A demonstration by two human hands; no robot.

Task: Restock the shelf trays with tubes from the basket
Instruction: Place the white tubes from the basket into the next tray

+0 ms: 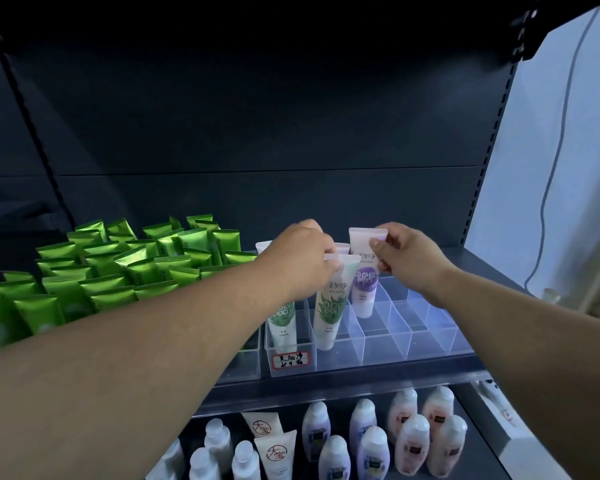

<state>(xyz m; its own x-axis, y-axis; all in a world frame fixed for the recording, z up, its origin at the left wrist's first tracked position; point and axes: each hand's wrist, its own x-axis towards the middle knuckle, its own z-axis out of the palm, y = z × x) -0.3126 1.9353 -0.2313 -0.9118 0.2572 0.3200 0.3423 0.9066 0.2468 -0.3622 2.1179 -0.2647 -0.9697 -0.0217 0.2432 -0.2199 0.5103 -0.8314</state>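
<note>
While both hands pinch tube crimps — left hand green tube, right hand purple tube at 1 o'clock — lower straight into tray slots, w/o tilting.

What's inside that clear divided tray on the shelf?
The clear divided tray holds a green-leaf tube gripped by the left hand and a purple tube gripped by the right hand. Most slots show empty; the hands cover the back ones.
</note>
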